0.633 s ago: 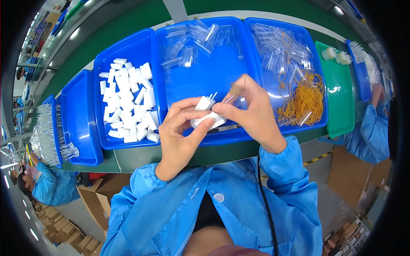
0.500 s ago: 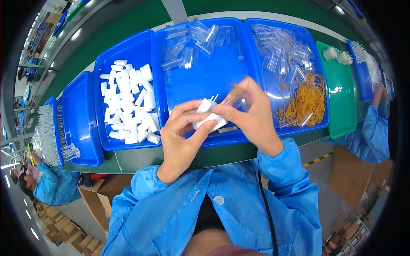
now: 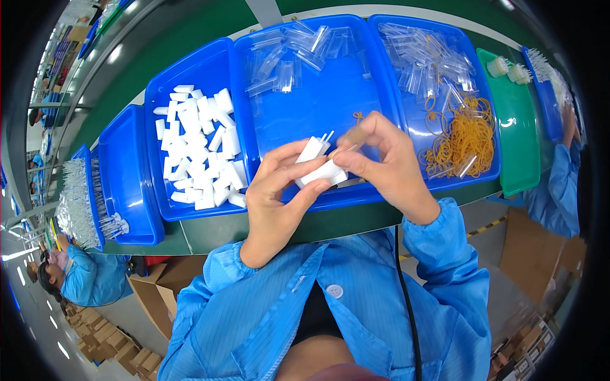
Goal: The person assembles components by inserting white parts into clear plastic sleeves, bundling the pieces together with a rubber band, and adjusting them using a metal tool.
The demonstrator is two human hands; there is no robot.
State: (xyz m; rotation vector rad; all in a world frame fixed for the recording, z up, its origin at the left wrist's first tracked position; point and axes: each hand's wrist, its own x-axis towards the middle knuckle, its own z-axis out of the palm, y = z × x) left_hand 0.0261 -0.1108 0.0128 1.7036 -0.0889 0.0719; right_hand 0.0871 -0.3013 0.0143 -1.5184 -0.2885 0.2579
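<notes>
Gently steady the white, blocky plastic pieces [image 3: 328,172] pinched in the left hand [image 3: 277,189], beside the right hand [image 3: 386,160] with hold unclear.

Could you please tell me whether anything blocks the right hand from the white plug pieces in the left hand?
Nothing visible does: the thumb of the right hand is right up at the white plug pieces in the left hand, though contact is unclear.
</notes>
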